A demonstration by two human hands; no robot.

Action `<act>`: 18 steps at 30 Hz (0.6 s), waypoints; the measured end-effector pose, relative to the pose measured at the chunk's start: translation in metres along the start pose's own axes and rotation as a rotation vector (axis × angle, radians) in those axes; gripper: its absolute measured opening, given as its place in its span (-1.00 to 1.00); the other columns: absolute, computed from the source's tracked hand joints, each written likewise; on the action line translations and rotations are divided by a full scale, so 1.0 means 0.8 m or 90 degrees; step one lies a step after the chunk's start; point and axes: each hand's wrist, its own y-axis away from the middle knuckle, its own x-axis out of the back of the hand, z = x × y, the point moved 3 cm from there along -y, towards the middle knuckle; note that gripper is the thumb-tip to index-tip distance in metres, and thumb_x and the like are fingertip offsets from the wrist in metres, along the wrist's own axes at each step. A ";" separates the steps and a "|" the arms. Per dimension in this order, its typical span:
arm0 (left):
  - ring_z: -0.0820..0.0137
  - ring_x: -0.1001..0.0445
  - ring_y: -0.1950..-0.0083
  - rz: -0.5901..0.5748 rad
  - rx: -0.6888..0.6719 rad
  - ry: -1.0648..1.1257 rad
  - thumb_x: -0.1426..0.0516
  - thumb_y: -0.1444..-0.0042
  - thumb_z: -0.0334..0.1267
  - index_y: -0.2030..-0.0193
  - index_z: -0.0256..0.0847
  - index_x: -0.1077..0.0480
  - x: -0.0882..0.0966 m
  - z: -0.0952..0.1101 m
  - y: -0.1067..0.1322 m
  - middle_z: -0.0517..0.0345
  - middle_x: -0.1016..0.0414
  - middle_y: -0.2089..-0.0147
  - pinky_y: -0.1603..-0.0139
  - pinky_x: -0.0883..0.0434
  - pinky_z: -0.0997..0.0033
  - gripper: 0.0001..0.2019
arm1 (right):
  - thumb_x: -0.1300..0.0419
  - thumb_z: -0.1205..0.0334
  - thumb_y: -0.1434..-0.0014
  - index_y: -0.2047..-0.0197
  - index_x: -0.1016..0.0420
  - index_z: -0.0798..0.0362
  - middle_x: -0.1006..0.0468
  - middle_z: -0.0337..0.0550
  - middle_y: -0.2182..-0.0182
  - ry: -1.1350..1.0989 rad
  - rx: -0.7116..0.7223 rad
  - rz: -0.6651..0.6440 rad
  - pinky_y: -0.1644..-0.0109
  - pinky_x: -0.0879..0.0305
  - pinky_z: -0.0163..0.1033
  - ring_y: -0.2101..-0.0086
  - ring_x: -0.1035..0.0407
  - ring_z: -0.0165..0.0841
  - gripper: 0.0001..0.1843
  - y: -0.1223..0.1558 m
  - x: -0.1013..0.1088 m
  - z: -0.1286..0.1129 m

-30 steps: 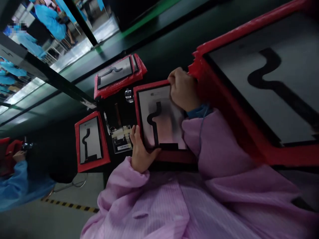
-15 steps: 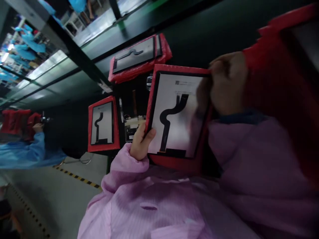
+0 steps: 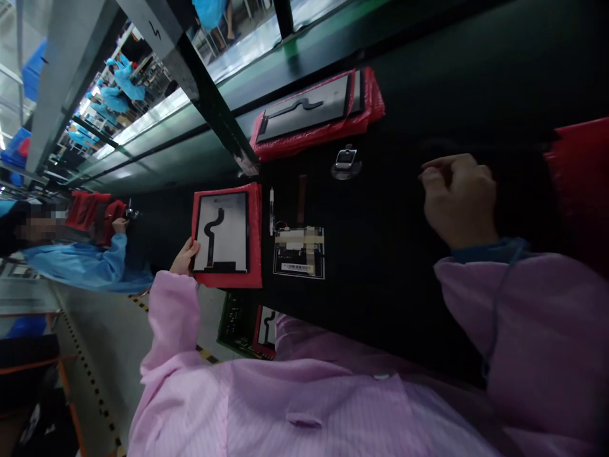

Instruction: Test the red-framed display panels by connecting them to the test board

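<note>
My left hand [image 3: 184,256] grips the left edge of a display panel [image 3: 233,222], thumb on top and the other fingers partly hidden. This panel has a grey metallic back with a curved black flex cable and lies on a red bubble-wrap pouch [image 3: 257,254]. Over the dark work surface at the right, my right hand [image 3: 459,202] is closed, thumb and index fingertip together; whatever may be between them cannot be made out. Between the hands lies a small circuit assembly [image 3: 299,251] with tape and a brown flex strip [image 3: 302,200], and beside it a white pen [image 3: 271,211].
Farther back are more panels on red wrap [image 3: 304,117] and a clear suction cup with a metal lever [image 3: 346,162]. Red wrap [image 3: 580,165] sits at the right edge. Below the bench edge, a green crate [image 3: 233,324] holds a panel. A co-worker's blue sleeve [image 3: 102,260] is at left.
The panel held before me is gone from the middle. My left hand has moved left to the panel there; my right hand has come away rightward. The view has shifted left.
</note>
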 end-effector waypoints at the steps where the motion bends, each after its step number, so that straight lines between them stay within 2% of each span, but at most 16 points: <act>1: 0.21 -0.61 -0.05 0.000 0.007 -0.011 -0.18 -0.34 -0.21 -0.12 -0.22 -0.45 -0.001 -0.003 -0.006 -0.09 -0.60 -0.12 -0.10 -0.60 0.07 -0.74 | -0.04 0.35 -0.19 0.06 -0.46 0.07 -0.57 0.11 0.19 0.005 -0.002 -0.010 -0.15 -0.22 -0.01 0.00 -0.35 -0.15 -0.72 0.001 0.001 -0.002; 4: 0.26 -0.62 0.05 0.002 0.007 -0.069 -0.11 -0.35 -0.33 -0.03 -0.24 -0.46 -0.002 -0.010 -0.022 -0.07 -0.63 -0.01 -0.06 -0.60 0.11 -0.83 | -0.04 0.32 -0.19 0.11 -0.47 0.06 -0.56 0.15 0.17 0.009 0.005 -0.026 -0.15 -0.21 -0.02 0.02 -0.35 -0.13 -0.75 0.004 0.004 -0.008; 7: 0.21 -0.59 -0.01 0.038 -0.042 -0.154 -0.12 -0.32 -0.35 0.03 -0.27 -0.47 0.002 -0.008 -0.028 -0.06 -0.60 0.09 -0.18 -0.52 0.03 -0.85 | -0.04 0.29 -0.17 0.19 -0.46 0.05 -0.57 0.17 0.16 0.008 0.029 -0.033 -0.15 -0.20 -0.03 0.04 -0.34 -0.13 -0.80 0.006 0.005 -0.012; 10: 0.06 -0.40 -0.29 0.093 -0.137 -0.241 -0.23 -0.18 -0.38 0.10 -0.28 -0.50 0.007 0.009 -0.011 -0.13 -0.53 -0.06 -0.45 -0.22 -0.11 -0.85 | -0.03 0.26 -0.18 0.19 -0.46 0.06 -0.57 0.17 0.15 0.012 0.054 -0.045 -0.17 -0.18 -0.03 0.05 -0.35 -0.13 -0.78 0.006 0.003 -0.014; 12: 0.07 -0.29 -0.38 0.105 -0.208 -0.278 -0.24 -0.15 -0.35 0.09 -0.25 -0.52 0.001 0.030 0.013 -0.10 -0.48 -0.18 -0.52 -0.10 -0.07 -0.82 | -0.01 0.22 -0.20 0.15 -0.48 0.09 -0.57 0.17 0.12 0.019 0.072 -0.051 -0.20 -0.16 -0.02 0.03 -0.35 -0.13 -0.74 0.006 0.001 -0.015; 14: 0.14 -0.39 -0.30 0.053 -0.310 -0.282 -0.21 -0.23 -0.24 0.04 -0.19 -0.54 -0.019 0.059 0.049 -0.04 -0.49 -0.17 -0.43 -0.27 0.02 -0.80 | 0.02 0.18 -0.23 0.11 -0.49 0.12 -0.57 0.17 0.08 0.025 0.091 -0.058 -0.25 -0.13 -0.01 0.00 -0.35 -0.14 -0.67 0.006 -0.001 -0.015; 16: 0.16 -0.49 -0.18 -0.086 -0.510 -0.223 -0.16 -0.32 -0.12 0.02 -0.16 -0.54 -0.054 0.093 0.100 -0.05 -0.52 -0.11 -0.19 -0.49 0.10 -0.77 | 0.05 0.16 -0.25 0.08 -0.50 0.16 -0.56 0.18 0.05 0.032 0.110 -0.064 -0.27 -0.10 0.00 -0.02 -0.35 -0.14 -0.62 0.006 -0.004 -0.015; 18: 0.22 -0.54 -0.04 -0.208 -0.680 -0.090 -0.16 -0.33 -0.06 0.09 -0.11 -0.54 -0.088 0.122 0.157 0.01 -0.55 0.02 -0.04 -0.55 0.19 -0.79 | 0.08 0.14 -0.28 0.06 -0.51 0.19 -0.55 0.20 0.04 0.042 0.127 -0.066 -0.27 -0.11 0.00 -0.01 -0.34 -0.13 -0.58 0.007 -0.004 -0.016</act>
